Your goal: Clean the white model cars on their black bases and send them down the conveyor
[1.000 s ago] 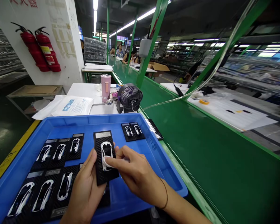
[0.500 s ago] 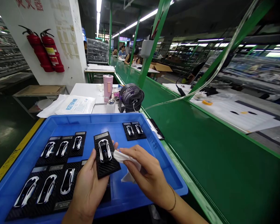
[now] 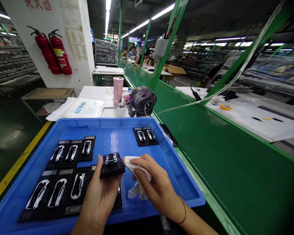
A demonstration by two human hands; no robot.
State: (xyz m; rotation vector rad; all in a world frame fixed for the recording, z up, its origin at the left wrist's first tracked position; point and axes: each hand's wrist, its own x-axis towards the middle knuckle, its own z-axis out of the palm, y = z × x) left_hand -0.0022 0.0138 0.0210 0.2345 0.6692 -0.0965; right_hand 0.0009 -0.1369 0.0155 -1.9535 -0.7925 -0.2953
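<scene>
My left hand [image 3: 100, 192] grips a model car on a black carbon-patterned base [image 3: 112, 164], tilted so that its end faces me. A folded white cloth or tissue [image 3: 139, 171] is pinched in my right hand [image 3: 159, 186], close beside the base's right edge; whether it touches is hard to tell. Both hands are over a blue tray [image 3: 181, 174]. Several like model cars on black bases [image 3: 56, 192] lie in the tray's left part, some partly hidden behind my left hand. Two smaller-looking ones [image 3: 146, 135] lie at the far right corner.
Beyond the tray stand a black fan [image 3: 143, 101], a pink tumbler [image 3: 118, 91], a small bottle [image 3: 121, 110] and a white printed packet [image 3: 84, 108]. A green conveyor belt [image 3: 210, 143] runs along the right. A dark phone-like object [image 3: 169, 134] lies by the tray's right edge.
My left hand has tipped the model car's base from nearly facing me to a flatter angle. The right hand stays beside it with the cloth. The view has shifted slightly left.
</scene>
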